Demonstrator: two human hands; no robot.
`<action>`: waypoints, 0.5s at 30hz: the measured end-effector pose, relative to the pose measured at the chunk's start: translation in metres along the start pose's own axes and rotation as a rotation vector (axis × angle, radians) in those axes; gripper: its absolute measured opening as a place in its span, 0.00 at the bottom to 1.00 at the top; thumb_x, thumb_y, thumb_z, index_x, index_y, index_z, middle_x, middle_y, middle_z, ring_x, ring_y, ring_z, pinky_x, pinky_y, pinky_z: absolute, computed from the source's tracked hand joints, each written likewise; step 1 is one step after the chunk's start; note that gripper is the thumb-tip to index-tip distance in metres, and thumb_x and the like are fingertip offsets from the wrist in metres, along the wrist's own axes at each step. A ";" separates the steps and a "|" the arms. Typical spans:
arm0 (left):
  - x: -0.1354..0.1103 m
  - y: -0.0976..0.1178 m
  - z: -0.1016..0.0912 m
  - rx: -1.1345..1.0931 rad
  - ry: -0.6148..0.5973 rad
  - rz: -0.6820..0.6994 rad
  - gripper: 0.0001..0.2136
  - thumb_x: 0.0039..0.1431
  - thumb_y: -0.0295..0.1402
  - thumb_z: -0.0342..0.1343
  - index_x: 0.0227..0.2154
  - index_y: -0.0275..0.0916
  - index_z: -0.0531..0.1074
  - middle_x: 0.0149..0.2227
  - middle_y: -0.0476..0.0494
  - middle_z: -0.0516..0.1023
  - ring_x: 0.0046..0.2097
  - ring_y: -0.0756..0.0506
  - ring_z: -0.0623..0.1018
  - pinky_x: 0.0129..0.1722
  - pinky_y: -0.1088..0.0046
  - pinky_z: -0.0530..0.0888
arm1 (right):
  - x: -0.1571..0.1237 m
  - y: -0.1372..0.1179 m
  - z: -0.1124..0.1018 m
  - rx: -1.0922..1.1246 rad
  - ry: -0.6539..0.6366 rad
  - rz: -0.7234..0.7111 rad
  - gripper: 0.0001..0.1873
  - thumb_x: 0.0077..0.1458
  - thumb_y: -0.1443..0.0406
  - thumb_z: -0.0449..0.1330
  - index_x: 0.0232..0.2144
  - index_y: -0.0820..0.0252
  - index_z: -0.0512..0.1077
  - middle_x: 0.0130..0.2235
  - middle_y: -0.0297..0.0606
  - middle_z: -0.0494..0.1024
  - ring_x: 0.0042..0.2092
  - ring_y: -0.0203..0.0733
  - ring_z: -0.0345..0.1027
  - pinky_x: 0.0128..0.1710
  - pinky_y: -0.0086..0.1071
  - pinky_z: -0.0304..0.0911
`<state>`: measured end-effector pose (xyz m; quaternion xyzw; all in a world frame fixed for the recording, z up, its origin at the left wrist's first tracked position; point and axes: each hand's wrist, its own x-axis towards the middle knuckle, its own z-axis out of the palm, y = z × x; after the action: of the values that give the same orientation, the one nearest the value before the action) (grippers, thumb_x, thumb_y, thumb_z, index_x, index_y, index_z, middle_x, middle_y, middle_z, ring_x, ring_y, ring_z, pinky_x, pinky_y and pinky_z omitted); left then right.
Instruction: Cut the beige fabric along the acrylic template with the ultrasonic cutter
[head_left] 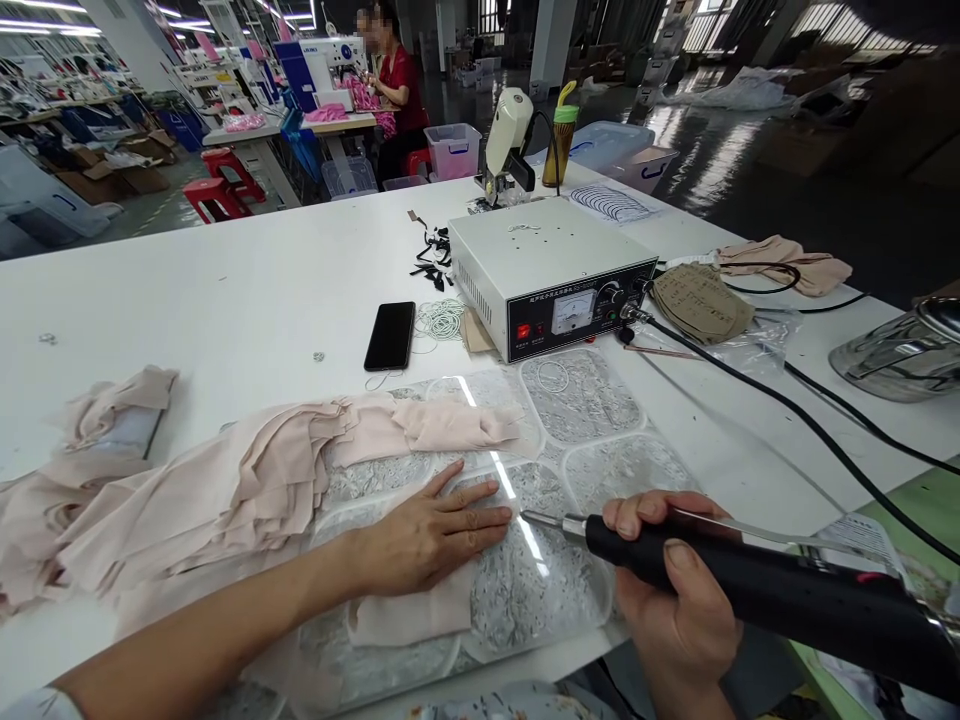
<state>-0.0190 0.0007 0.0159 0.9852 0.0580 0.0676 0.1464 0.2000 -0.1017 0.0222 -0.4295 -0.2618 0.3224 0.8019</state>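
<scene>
My left hand [435, 535] lies flat with its fingers spread, pressing a pale pink cloth piece [412, 612] onto a clear patterned mat [540, 590]. In my right hand [675, 590] is a black ultrasonic cutter [750, 585], the fingers wrapped round its handle. The cutter's metal tip [544, 520] points left, close to the left fingertips; whether it touches the mat I cannot tell. Beyond the left hand, a pale pink strip of cloth [457, 425] runs across the mat. Stacked layers of the same cloth [277, 470] lie to the left.
Behind the mat stand a control box [551, 275] with a lit red switch, a black phone [390, 335] and coiled cord [441, 320]. Black cables [787, 405] cross the right side near a clear jar [900, 350]. Farther back, a person in red [401, 85] sits at a sewing machine [322, 70].
</scene>
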 end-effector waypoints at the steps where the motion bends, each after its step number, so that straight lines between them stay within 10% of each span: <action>1: 0.000 0.000 -0.001 -0.004 0.006 -0.004 0.18 0.69 0.26 0.42 0.60 0.35 0.61 0.61 0.43 0.64 0.67 0.41 0.54 0.67 0.52 0.40 | 0.000 0.000 0.000 -0.005 0.004 0.004 0.08 0.49 0.64 0.60 0.34 0.55 0.68 0.29 0.30 0.64 0.28 0.34 0.63 0.32 0.36 0.67; 15: 0.002 -0.002 -0.007 -0.042 -0.001 0.020 0.19 0.69 0.26 0.43 0.60 0.38 0.62 0.60 0.43 0.66 0.67 0.43 0.54 0.68 0.52 0.42 | 0.001 -0.001 0.000 -0.037 0.003 0.004 0.07 0.49 0.63 0.61 0.33 0.55 0.69 0.29 0.31 0.65 0.28 0.34 0.64 0.32 0.37 0.67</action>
<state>-0.0180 0.0048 0.0220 0.9825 0.0466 0.0699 0.1664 0.2011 -0.1016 0.0235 -0.4453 -0.2654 0.3184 0.7936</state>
